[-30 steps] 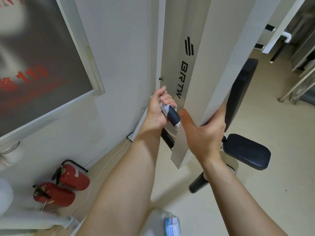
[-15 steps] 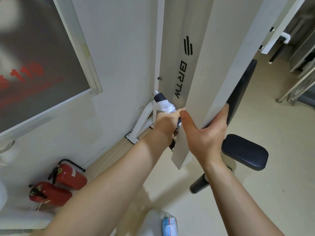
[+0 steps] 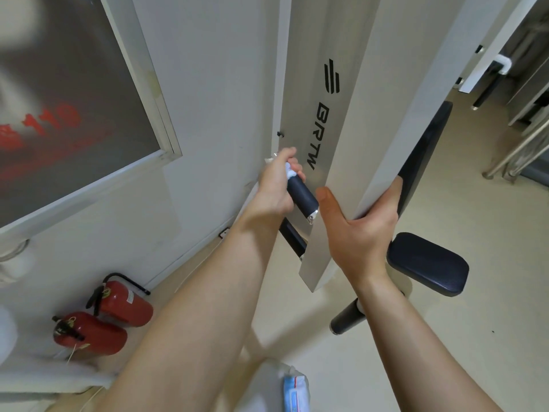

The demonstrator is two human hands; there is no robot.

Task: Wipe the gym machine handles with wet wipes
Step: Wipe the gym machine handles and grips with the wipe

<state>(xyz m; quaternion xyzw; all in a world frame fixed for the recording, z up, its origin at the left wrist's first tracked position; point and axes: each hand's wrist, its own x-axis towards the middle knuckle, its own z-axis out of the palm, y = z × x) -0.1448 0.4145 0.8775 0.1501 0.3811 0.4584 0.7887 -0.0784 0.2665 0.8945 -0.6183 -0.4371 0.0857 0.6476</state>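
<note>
My left hand (image 3: pixel 274 185) is closed around the upper end of a black machine handle (image 3: pixel 301 196) with a white wet wipe (image 3: pixel 289 173) pressed between palm and grip. The handle's lower black part and silver end cap stick out below my fingers. My right hand (image 3: pixel 361 230) grips the edge of the white machine panel (image 3: pixel 386 129) just to the right of the handle, thumb on the near face, fingers wrapped behind.
A black seat pad (image 3: pixel 427 267) and black backrest (image 3: pixel 421 156) sit to the right. Two red fire extinguishers (image 3: pixel 101 322) lie by the wall at lower left. A wipes pack (image 3: pixel 294 392) shows at the bottom edge. A framed panel (image 3: pixel 74 114) hangs on the left wall.
My left hand with the wipe slid down the handle half a second ago and is now back up at its upper end. The right hand has stayed on the panel edge.
</note>
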